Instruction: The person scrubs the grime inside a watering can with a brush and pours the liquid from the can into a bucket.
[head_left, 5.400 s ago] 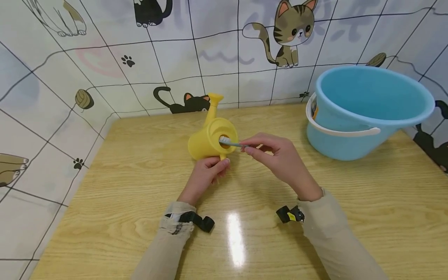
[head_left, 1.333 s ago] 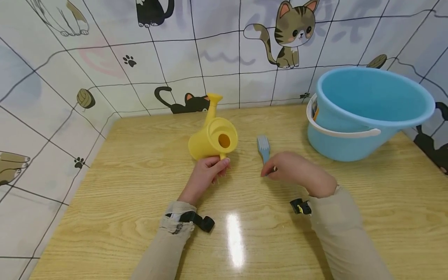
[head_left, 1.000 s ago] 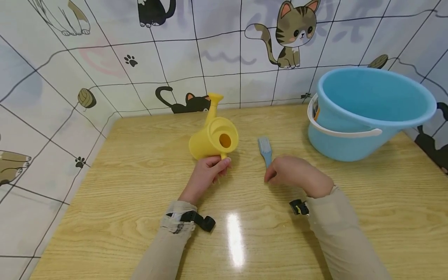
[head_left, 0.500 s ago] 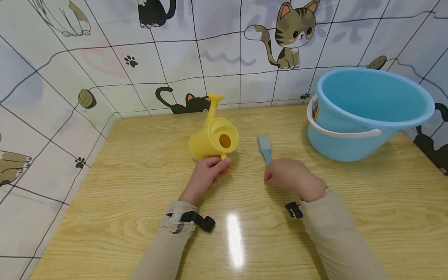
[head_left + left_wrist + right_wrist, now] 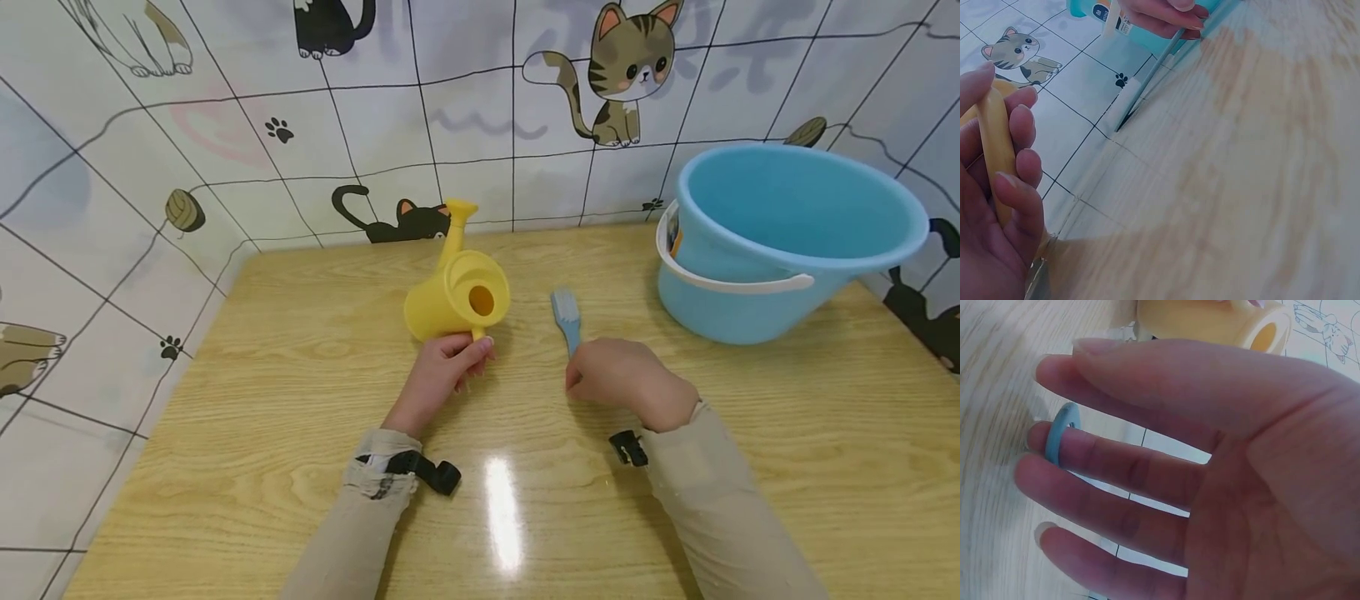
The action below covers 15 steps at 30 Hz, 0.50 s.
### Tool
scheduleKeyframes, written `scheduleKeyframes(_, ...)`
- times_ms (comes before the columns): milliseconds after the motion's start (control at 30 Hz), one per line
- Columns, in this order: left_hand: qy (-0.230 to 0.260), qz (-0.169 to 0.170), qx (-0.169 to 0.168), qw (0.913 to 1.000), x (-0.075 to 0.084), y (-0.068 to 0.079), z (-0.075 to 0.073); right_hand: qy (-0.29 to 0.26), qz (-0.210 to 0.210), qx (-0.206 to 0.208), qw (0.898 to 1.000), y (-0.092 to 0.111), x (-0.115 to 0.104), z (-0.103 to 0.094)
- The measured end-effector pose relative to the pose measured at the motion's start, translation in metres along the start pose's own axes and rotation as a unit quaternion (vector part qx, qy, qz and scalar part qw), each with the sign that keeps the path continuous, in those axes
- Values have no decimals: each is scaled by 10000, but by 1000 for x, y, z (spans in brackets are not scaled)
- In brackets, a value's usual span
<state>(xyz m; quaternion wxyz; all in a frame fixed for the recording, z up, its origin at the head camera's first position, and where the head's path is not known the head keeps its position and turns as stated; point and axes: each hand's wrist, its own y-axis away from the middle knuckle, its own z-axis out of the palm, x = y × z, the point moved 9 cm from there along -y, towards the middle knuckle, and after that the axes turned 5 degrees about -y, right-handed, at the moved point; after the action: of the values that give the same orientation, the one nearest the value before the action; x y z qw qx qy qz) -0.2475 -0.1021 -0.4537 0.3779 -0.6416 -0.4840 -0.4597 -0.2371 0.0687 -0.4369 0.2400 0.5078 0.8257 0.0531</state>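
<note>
In the head view my left hand [image 5: 438,379] holds the handle of a yellow toy watering can [image 5: 442,304], which is tipped so its round opening faces me. The left wrist view shows my fingers curled round that yellow handle [image 5: 997,150]. My right hand [image 5: 628,379] pinches the handle end of a small blue brush [image 5: 566,312] with pale bristles. From the left wrist, the brush [image 5: 1147,84] slants down, its far end right at the tabletop. A holed handle end [image 5: 1055,440] shows by my middle finger in the right wrist view.
A large blue bucket [image 5: 735,321] with a white handle stands at the back right, its wide rim leaning rightward. The wood-grain table [image 5: 300,400] meets a cat-patterned wall sheet [image 5: 465,125] behind and at the left.
The brush was at the watering can's opening; my right hand has since moved it right and down to the table. It shifts only slightly in the last second. The left hand stays put.
</note>
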Motion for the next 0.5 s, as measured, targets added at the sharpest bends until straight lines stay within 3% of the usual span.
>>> scheduleKeyframes(500,-37,-53,60,10000,1,0,1,-142,1,-168,9998,3,-1,0)
